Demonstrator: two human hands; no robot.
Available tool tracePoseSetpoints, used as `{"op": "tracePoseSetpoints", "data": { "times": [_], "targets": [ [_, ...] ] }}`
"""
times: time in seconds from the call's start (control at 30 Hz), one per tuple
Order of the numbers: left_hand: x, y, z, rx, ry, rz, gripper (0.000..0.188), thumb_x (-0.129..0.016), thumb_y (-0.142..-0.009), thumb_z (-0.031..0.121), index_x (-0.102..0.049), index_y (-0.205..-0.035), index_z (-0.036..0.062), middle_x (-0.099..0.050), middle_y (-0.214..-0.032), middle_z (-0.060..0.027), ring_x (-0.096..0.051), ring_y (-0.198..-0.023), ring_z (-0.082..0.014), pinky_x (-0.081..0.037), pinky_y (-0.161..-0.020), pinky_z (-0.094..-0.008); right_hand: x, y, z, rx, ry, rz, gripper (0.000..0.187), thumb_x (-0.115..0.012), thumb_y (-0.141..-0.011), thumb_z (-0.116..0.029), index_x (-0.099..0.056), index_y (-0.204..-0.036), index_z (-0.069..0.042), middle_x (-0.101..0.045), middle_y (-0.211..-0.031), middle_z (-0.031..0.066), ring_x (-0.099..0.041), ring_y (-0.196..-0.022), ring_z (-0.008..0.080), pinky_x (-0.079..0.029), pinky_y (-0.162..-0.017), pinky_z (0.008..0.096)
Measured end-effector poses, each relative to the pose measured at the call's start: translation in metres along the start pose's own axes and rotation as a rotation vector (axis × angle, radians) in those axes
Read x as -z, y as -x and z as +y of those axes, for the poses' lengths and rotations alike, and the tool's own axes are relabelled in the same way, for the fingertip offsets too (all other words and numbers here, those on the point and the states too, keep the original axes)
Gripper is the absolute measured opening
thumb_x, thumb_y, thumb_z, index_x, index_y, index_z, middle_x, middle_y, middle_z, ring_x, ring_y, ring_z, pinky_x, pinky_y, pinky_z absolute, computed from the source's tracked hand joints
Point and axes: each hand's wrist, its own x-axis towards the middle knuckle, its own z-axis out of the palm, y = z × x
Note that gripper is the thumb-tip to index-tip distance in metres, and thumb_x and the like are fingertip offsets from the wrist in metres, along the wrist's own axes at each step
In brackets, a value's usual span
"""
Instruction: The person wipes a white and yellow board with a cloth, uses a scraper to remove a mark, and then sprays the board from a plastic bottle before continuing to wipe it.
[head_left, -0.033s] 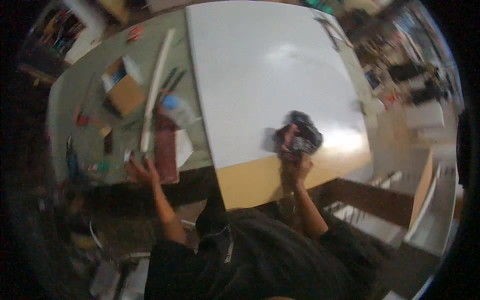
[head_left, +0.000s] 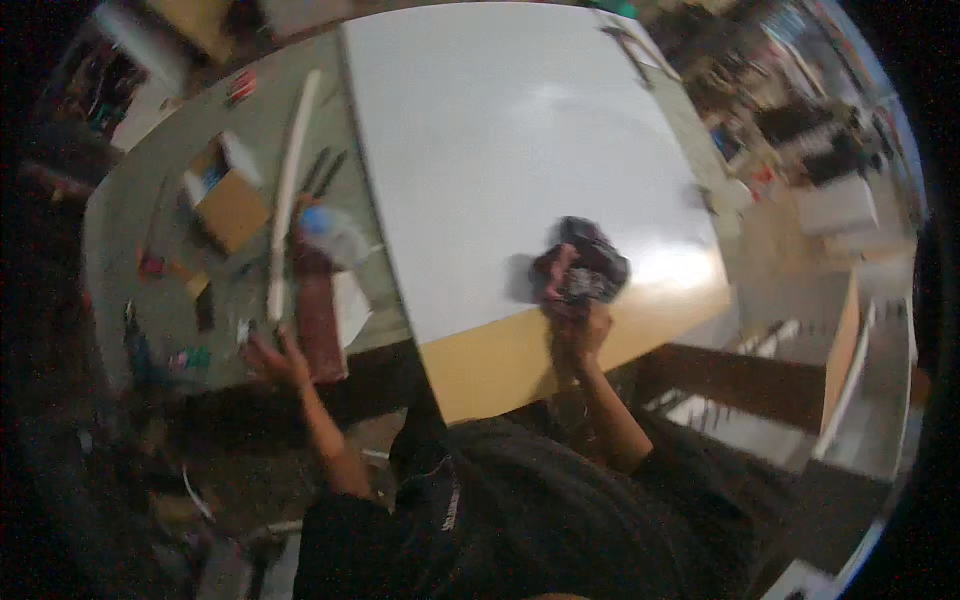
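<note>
A dark crumpled cloth (head_left: 590, 275) with a pinkish patch and pale print is bunched in my right hand (head_left: 590, 340). It rests on, or just over, the large white panel (head_left: 500, 150), near the yellow-tan strip (head_left: 560, 350) along the panel's near edge. My left hand (head_left: 280, 362) is held at the near edge of the green table, fingers apart and nothing visible in them. Close to its fingertips are the near end of a long white strip (head_left: 291, 190) and a dark red block-like piece (head_left: 320, 325). Blur hides whether the hand touches either.
Left of the panel, the green table (head_left: 130, 230) bears an open cardboard box (head_left: 232, 210), a clear bottle with a blue cap (head_left: 335, 235), dark-handled tools (head_left: 325, 172) and a red item (head_left: 240, 88). A light board (head_left: 842, 350) stands upright at right.
The whole view has shifted slightly, so the table and panel sit a little further left. Both hands keep nearly the same pose, the cloth still in my right hand.
</note>
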Motion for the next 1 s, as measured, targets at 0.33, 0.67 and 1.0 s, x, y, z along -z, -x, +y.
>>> {"op": "tracePoseSetpoints", "data": {
  "times": [0.33, 0.67, 1.0],
  "targets": [
    [0.059, -0.006, 0.051, 0.104, 0.303, 0.044, 0.058, -0.057, -0.097, 0.05, -0.053, -0.138, 0.0076, -0.048, -0.147, -0.0167, -0.042, -0.138, -0.0291, -0.025, -0.115, -0.0497, 0.008, -0.015, -0.043, -0.531, -0.689, -0.117, 0.03, -0.071, -0.074, -0.027, -0.059, -0.095, -0.009, -0.06, -0.091, 0.0112, -0.059, -0.09, 0.0341, -0.043, -0.076, 0.0478],
    [0.003, -0.197, 0.26, -0.397, 0.909, -0.373, 0.024, -0.067, -0.092, 0.017, -0.07, -0.11, 0.0022, -0.072, -0.1, -0.016, -0.069, -0.097, -0.0267, -0.052, -0.088, -0.0372, 0.024, -0.014, -0.035, 0.029, 0.057, -0.098, 0.035, -0.072, -0.079, -0.031, -0.058, -0.096, -0.004, -0.059, -0.087, 0.0123, -0.058, -0.085, 0.0367, -0.044, -0.07, 0.0475],
    [-0.202, -0.306, 0.373, -0.527, -0.143, -0.339, 0.013, -0.064, -0.09, 0.013, -0.071, -0.096, 0.0035, -0.071, -0.098, -0.0183, -0.068, -0.099, -0.0371, -0.054, -0.084, -0.0491, 0.026, -0.031, -0.053, -0.155, -0.198, -0.186, 0.031, -0.067, -0.085, -0.026, -0.063, -0.105, -0.003, -0.066, -0.093, 0.0116, -0.062, -0.079, 0.0297, -0.049, -0.067, 0.039]
  ]
}}
